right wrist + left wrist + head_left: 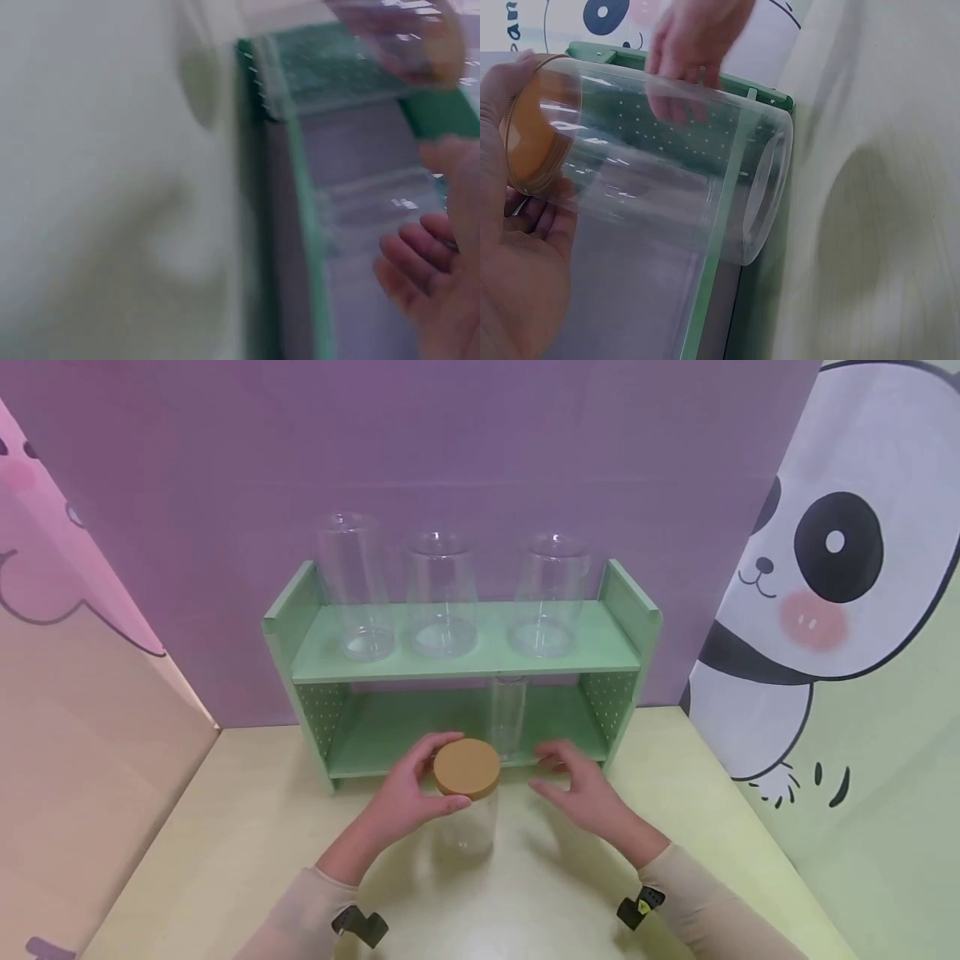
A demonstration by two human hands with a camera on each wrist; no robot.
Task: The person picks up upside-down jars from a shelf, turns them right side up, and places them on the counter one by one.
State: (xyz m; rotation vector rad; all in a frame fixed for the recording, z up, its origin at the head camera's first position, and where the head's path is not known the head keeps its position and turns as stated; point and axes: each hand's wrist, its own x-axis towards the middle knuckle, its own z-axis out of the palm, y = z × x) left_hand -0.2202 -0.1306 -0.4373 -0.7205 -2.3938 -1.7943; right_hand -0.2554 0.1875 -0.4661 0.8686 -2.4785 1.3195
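Note:
My left hand (405,802) grips a clear jar (474,828) by its tan, wood-coloured lid (467,767), thumb on the near side and fingers round the far side. In the left wrist view the jar (667,161) looks bare inside, and its base is apart from the tabletop, where a shadow falls. To the right of the jar, my right hand (588,793) hovers with loosely bent fingers and holds nothing. A slim clear container (507,718) stands on the lower shelf, between the jar and the right hand. The right wrist view is blurred.
A green two-tier shelf (465,678) stands at the back of the pale table (247,827). On its top tier are a tall clear container (358,585) at left and two wider ones (442,597), (549,597). A purple wall rises behind, with cartoon panels at both sides.

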